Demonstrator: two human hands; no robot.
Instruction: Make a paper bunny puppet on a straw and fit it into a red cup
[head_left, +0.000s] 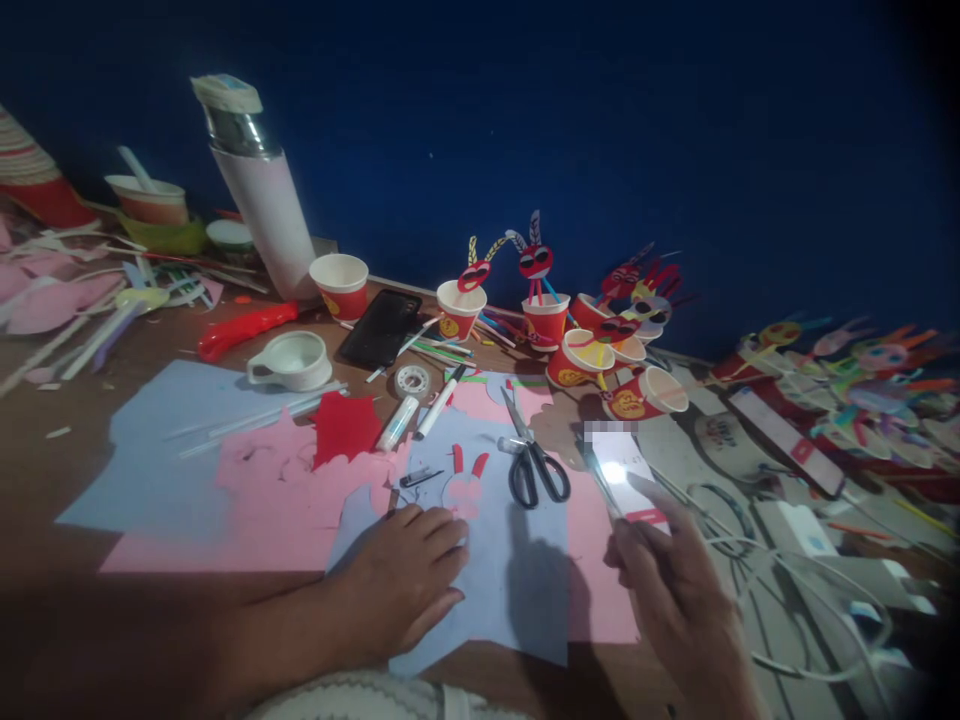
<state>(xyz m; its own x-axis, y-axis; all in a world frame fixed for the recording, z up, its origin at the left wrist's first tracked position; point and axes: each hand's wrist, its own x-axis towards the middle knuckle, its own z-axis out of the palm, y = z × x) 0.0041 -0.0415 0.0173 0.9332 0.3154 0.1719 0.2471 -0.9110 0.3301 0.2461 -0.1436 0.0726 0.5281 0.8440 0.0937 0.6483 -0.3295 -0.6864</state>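
Observation:
My left hand (420,570) lies palm down on the blue paper (517,590), its fingers flat and slightly apart, holding nothing. Just beyond its fingertips is a pink paper rabbit face (463,490) with red ears, beside a small black-tipped pen (421,477). My right hand (671,575) is at a phone (626,470) with a lit white screen; the thumb is at its lower edge and a finger reaches over the screen. Between the hands, farther back, black-handled scissors (536,465) lie slightly opened on the paper, points away from me.
Red cups (546,325) with paper figures line the back. A tall flask (266,210), a white mug (296,360), a black phone (381,328) and red paper (346,428) are at the left. White cables (810,560) and another lit phone (787,440) lie at the right.

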